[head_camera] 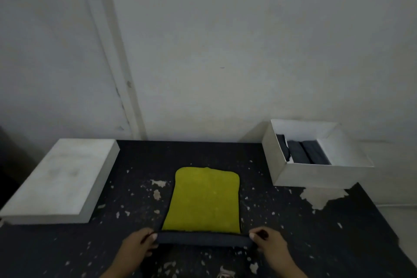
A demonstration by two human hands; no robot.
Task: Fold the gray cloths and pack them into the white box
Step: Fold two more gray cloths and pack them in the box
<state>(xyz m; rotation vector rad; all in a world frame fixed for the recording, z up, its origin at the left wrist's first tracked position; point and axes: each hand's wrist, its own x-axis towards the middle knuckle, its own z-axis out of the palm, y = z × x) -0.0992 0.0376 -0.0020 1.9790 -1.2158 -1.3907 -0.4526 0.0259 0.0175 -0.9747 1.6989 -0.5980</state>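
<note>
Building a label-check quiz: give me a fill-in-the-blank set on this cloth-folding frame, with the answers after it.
1. The cloth lying on the table shows a ____ upper face.
2. Its near edge, turned over into a dark gray band, is held at both ends by the left hand and the ____ hand.
3. The open white box stands at the table's far ____ corner.
4. The folded cloths already lie ____ that box.

Missing words: yellow-green; right; right; inside

White lid (pixel 61 178) lies far left on black, chipped table (pixel 316 244); pale wall (pixel 225 40) behind.
</note>
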